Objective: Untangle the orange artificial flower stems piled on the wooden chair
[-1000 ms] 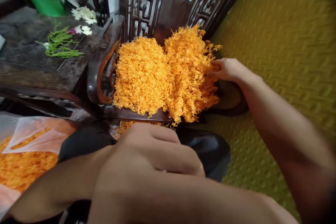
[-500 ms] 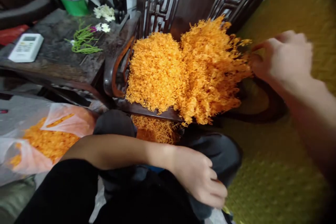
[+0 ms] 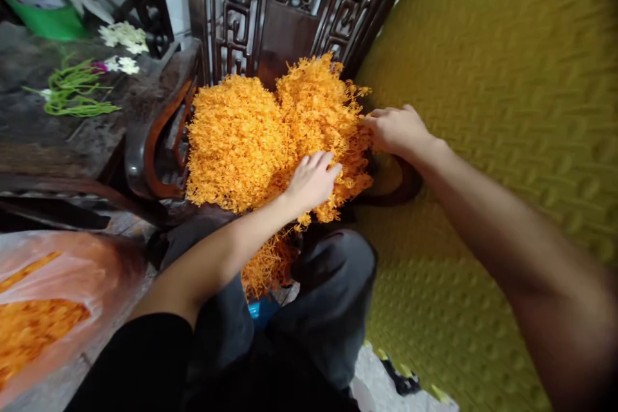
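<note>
Two thick bunches of fine orange flower sprays lie side by side on a dark carved wooden chair; I point to the left bunch (image 3: 236,141) and the right bunch (image 3: 309,96). Over the lower front of the right bunch is my left hand (image 3: 311,181), its fingers stretched out and slightly apart, touching the sprays. My right hand (image 3: 398,132) is at that bunch's right edge, fingers closed around the tips of some orange flower sprays; its fingertips are partly hidden. More orange sprays (image 3: 270,264) hang below the seat between my knees.
A dark wooden table (image 3: 29,161) at left carries green stems (image 3: 80,87), white flowers (image 3: 123,37) and a green tape roll (image 3: 46,16). A plastic bag (image 3: 111,270) of orange petals stands lower left. A yellow-green textured surface (image 3: 506,77) fills the right side.
My left hand has moved up from my lap onto the right bunch. My right hand stays at that bunch's right edge. The camera view has shifted to the right.
</note>
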The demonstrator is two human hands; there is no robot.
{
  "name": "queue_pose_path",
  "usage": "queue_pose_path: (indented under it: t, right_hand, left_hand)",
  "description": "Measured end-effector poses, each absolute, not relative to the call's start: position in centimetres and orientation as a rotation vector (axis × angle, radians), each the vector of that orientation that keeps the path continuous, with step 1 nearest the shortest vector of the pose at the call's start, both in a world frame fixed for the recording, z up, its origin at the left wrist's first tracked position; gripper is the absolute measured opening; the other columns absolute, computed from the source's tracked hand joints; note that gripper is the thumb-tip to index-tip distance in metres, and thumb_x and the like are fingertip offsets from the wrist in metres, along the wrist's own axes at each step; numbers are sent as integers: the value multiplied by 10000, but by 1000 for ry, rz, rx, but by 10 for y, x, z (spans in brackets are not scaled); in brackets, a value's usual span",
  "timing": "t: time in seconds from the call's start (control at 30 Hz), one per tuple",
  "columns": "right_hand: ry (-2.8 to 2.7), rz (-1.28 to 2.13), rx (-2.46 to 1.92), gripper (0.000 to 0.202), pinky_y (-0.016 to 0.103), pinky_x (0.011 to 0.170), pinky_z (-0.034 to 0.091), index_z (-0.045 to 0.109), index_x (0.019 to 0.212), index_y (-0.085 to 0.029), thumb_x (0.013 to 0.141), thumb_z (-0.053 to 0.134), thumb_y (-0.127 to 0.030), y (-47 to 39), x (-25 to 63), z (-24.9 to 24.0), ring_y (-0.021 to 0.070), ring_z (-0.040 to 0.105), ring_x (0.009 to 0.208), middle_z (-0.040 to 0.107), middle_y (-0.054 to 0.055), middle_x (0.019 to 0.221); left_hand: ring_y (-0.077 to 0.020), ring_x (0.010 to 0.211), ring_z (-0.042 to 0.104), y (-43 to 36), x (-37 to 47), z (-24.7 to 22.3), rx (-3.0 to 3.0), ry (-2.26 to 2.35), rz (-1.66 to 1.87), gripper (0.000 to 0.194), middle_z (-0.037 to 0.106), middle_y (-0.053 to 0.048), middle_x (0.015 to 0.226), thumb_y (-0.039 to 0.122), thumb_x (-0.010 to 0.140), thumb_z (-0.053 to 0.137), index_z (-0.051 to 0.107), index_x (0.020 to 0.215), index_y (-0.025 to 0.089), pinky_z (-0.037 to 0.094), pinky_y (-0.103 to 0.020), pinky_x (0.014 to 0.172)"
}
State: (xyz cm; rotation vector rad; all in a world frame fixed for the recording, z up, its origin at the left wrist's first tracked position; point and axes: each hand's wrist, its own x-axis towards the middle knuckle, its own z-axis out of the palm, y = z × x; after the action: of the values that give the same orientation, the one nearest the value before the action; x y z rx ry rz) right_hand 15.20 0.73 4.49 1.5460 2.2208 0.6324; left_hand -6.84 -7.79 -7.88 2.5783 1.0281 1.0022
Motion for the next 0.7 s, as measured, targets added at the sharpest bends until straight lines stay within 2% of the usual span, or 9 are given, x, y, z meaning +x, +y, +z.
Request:
queue_pose_path:
  t: [0.07,0.13,0.3,0.4,0.47,0.57,0.63,0.7]
  right_hand:
    - [2251,697,1572,279,409,849,314,710,1176,-162,946,559,-204,10,150,59,264,599,1057,693,166,1142]
    - [2271,758,1630,298,417,827,297,734,1181,-161,970,526,-194,17,150,71,258,581,1054,683,179,1126]
    - [2252,899,1736,321,447,859,297,775,1065,-70,1013,502,-232,46,153,92,252,529,1082,661,209,1148]
    - [2144,806,1935,269,485,910,310,783,1010,-26,947,603,-216,62,148,105,305,483,1164,647,230,1165]
    - [2163,705,2026,223,468,923,338,784,962,-9,879,640,-156,70,139,113,332,461,1202,623,240,1202]
    - [2524,684,1765,226,415,985,364,767,901,-36,864,551,-90,78,117,108,279,491,1181,633,187,1178]
    - [2643,567,1539,287,396,1006,386,756,997,-85,863,502,-78,80,101,86,244,540,1106,680,140,1110]
    - [2588,399,1449,418,411,972,423,691,1248,-129,864,525,-121,82,85,54,265,569,1072,710,124,1171]
  left_hand:
    - [-428,1487,337,-64,-58,-90,2549,1138,973,475,379,-265,1610,225,996,504,565,1441,73,321,-604,1162]
    - [-435,1536,268,-58,-50,-101,2574,1193,879,515,320,-257,1653,277,989,556,550,1470,94,305,-610,1191]
    - [-414,1553,273,-56,-40,-108,2634,1319,659,440,396,-236,1624,241,978,542,623,1396,128,342,-602,1197]
    - [-428,1549,288,-55,-37,-105,2637,1350,626,415,414,-239,1613,210,974,512,657,1351,114,375,-595,1180]
    - [-435,1549,287,-55,-34,-104,2641,1361,606,406,412,-240,1616,189,969,498,671,1326,104,366,-611,1181]
    - [-426,1554,282,-55,-30,-106,2641,1376,578,401,425,-233,1612,168,984,444,689,1294,100,340,-641,1190]
    - [-426,1557,279,-56,-29,-107,2643,1370,586,409,442,-236,1600,159,993,414,701,1274,89,324,-648,1198]
    - [-428,1557,279,-58,-29,-107,2642,1360,597,413,448,-242,1593,160,991,414,704,1274,78,312,-649,1209]
